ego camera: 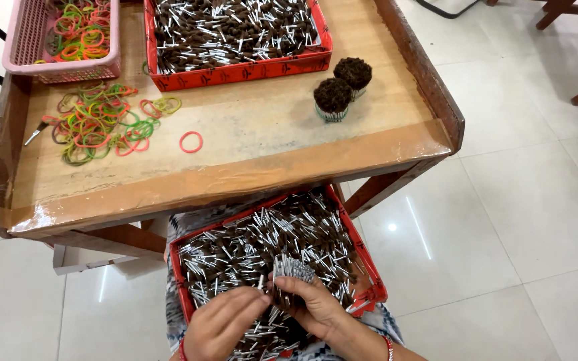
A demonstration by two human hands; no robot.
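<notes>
Gathering a third bunch: right hand (pixel 316 309) grips a half-built cluster of silver-stemmed brown sticks (pixel 292 271), left hand (pixel 221 322) pinches in another; two banded bundles (pixel 342 83) finished, both red trays (pixel 174 257) remain full.

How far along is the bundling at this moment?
Done: two bundles stand on the table. In hand: the right hand grips a part bundle while the left hand adds sticks. Left: the lap tray and table tray remain full; loose bands wait.
</notes>
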